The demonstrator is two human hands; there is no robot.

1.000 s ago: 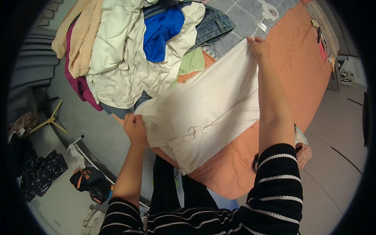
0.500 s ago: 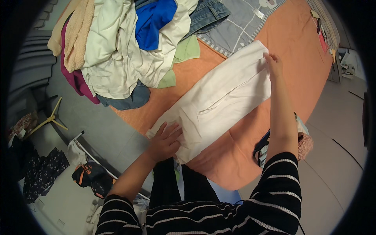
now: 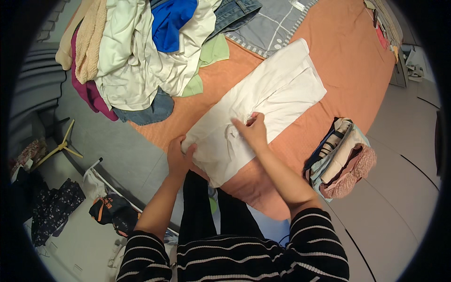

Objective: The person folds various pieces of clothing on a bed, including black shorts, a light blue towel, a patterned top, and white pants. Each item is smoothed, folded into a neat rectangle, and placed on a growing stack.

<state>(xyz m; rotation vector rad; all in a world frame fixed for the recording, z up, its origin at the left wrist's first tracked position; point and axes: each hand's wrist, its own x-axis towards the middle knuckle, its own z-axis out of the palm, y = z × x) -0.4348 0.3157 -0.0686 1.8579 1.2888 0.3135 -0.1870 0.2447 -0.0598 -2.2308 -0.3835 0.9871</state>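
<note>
A white garment (image 3: 282,89), folded into a long strip, lies slantwise on the orange bed sheet (image 3: 347,51). Its near end is rumpled and reaches the edge of the bed. My left hand (image 3: 179,157) grips that end at its left corner, thumb and fingers on either side of the cloth. Near the middle of the strip, my right hand (image 3: 253,134) pinches a gathered bit of the same cloth. Some of its fingertips are hidden in the folds.
A heap of clothes (image 3: 136,61) in white, blue, cream and magenta lies at the far left, with jeans (image 3: 235,19) beside it. A grey quilted cloth (image 3: 272,28) is behind. Folded clothes (image 3: 340,160) stand stacked at the bed's right edge. A yellow hanger (image 3: 62,146) is at left.
My right hand has come from the garment's far right corner back to its middle and pinched the cloth. My left hand has shifted from lying on the near end to its left corner.
</note>
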